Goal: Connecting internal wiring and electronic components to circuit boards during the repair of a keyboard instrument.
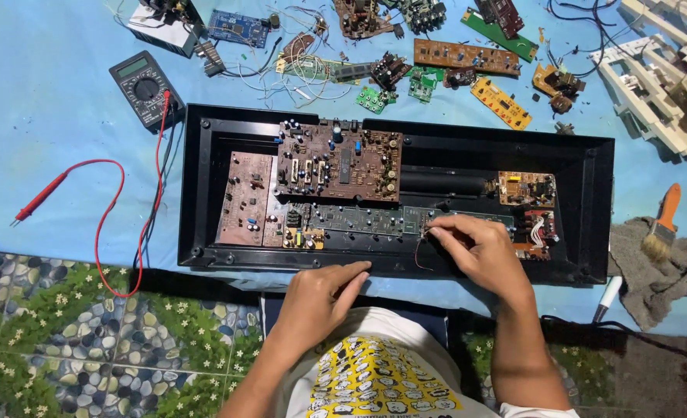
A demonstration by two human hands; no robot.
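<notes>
Two bare hands of yours work over a long black plastic electronics housing point(591, 155), lying open on a blue cloth-covered surface point(49, 101) in the head view. Your right hand point(479, 249) reaches into the housing's lower right part, its fingers point(444, 232) bunched together and pinching at a thin wire point(418, 255) just where a narrow green circuit board point(359, 218) runs along the bottom of the housing; whether the fingertips actually grip the wire I cannot tell. Your left hand point(316, 298) rests on the housing's near rim, fingers point(351, 272) stretched out nearly flat and loosely together, holding nothing. A large brown circuit board point(340, 161) studded with components sits in the middle of the housing, with a flat copper-coloured board point(244, 197) just to its left and a small orange-brown board point(526, 188) at the right end. Beyond the housing lies a dark handheld multimeter point(144, 87), its red test lead point(88, 201) looping across the cloth. Loose green and orange circuit boards point(467, 56) are scattered along the far edge, and a paintbrush with an orange handle point(662, 224) lies on a grey rag point(668, 271) at the right.
</notes>
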